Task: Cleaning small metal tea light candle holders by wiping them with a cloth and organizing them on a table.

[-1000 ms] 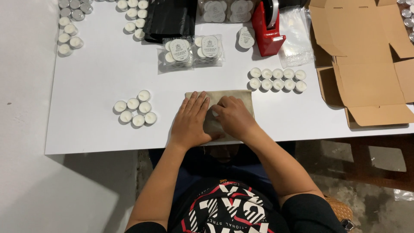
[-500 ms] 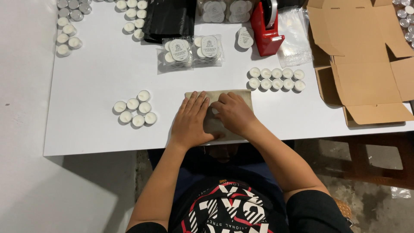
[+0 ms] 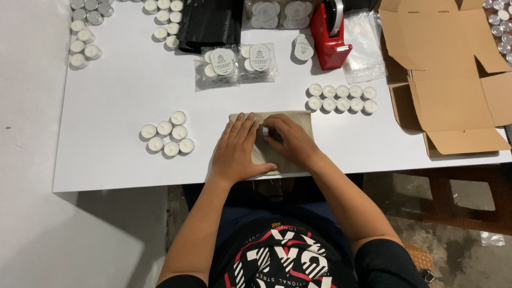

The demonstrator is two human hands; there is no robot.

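My left hand lies flat, fingers spread, on the beige rectangular cloth pouch at the white table's near edge | my right hand pinches something small and white on it (can't tell what) | pouch's long axis runs left-right | six loose white tealights left | red tape dispenser beyond.

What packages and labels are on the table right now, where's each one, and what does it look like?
Two clear candle packs, centre back: transparent bags of white tealights, round white labels with dark print.
More clear packs, back edge: same look.
Small labelled stack, beside the red tape dispenser: round white label.
Empty clear bags, right of the dispenser: glossy.
Open cardboard box, right: brown, flaps out.
Beige pouch, under both hands: plain.
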